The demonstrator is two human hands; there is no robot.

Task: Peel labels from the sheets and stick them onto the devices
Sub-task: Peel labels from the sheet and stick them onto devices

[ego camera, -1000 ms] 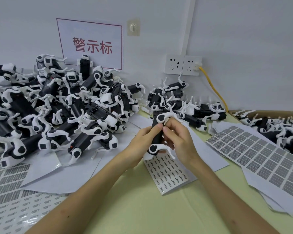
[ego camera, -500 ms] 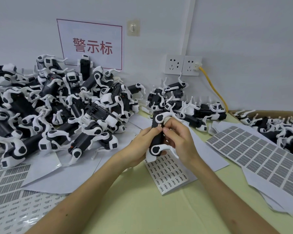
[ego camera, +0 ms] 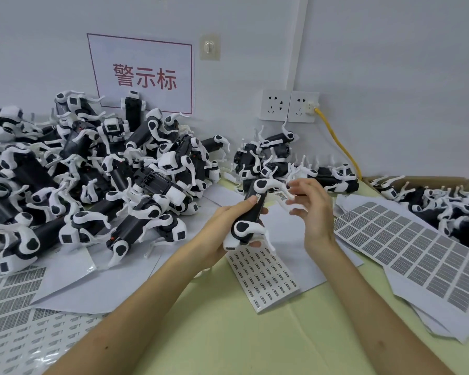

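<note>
left hand (ego camera: 222, 228) grips a device (ego camera: 251, 216), thumb on its label (ego camera: 257, 197). right hand (ego camera: 313, 215) is spread beside it. a big pile of devices (ego camera: 92, 171) crowds the left, a label sheet (ego camera: 263, 277) lies below.

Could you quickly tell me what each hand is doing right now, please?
Left hand: gripping a black and white device, thumb at its small label.
Right hand: open, holding nothing.
</note>
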